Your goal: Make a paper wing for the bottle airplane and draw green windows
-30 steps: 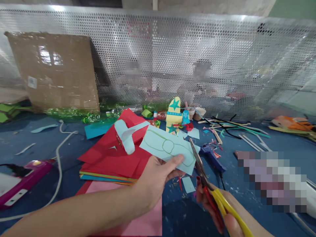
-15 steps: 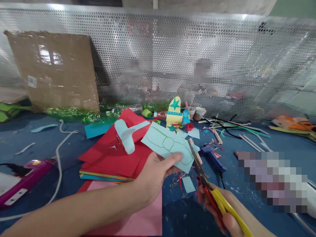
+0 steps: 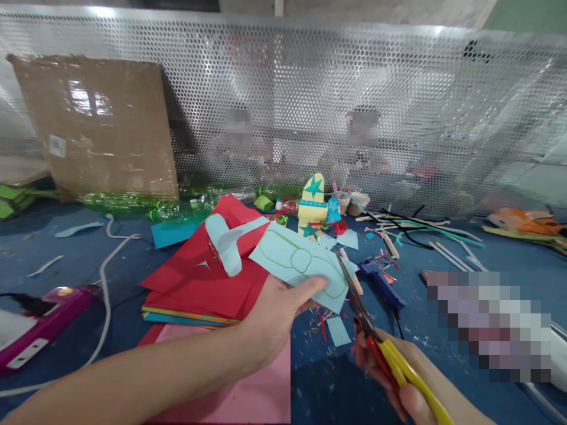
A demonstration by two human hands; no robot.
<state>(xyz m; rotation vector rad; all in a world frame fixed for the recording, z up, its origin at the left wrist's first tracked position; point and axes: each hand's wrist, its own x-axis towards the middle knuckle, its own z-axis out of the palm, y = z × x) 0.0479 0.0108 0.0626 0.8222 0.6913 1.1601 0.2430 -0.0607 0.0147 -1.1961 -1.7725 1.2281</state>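
My left hand (image 3: 287, 313) pinches a light blue paper (image 3: 283, 257) by its near edge, thumb on top. A green outline of a circle between two rounded lobes is drawn on it. My right hand (image 3: 398, 366) is closed around the red and yellow handles of a pair of scissors (image 3: 367, 321). The scissor blades reach the paper's right end, close to the drawn line. Left of the sheet, a light blue paper propeller shape (image 3: 225, 245) rests on a stack of red paper (image 3: 186, 277). A blue glue gun (image 3: 383, 283) lies behind the scissors.
A purple power strip (image 3: 48, 324) and white cord lie at left. Behind stand a yellow paper piece with stars (image 3: 313, 206), plastic bottles (image 3: 119, 203) and a cardboard sheet (image 3: 97, 124) against a perforated metal panel (image 3: 310, 88). Pipe cleaners (image 3: 425, 224) lie at right; paper scraps are scattered around.
The light blue paper has turned slightly and shifted a little to the left. The scissors have barely moved, with the blades still at its right end.
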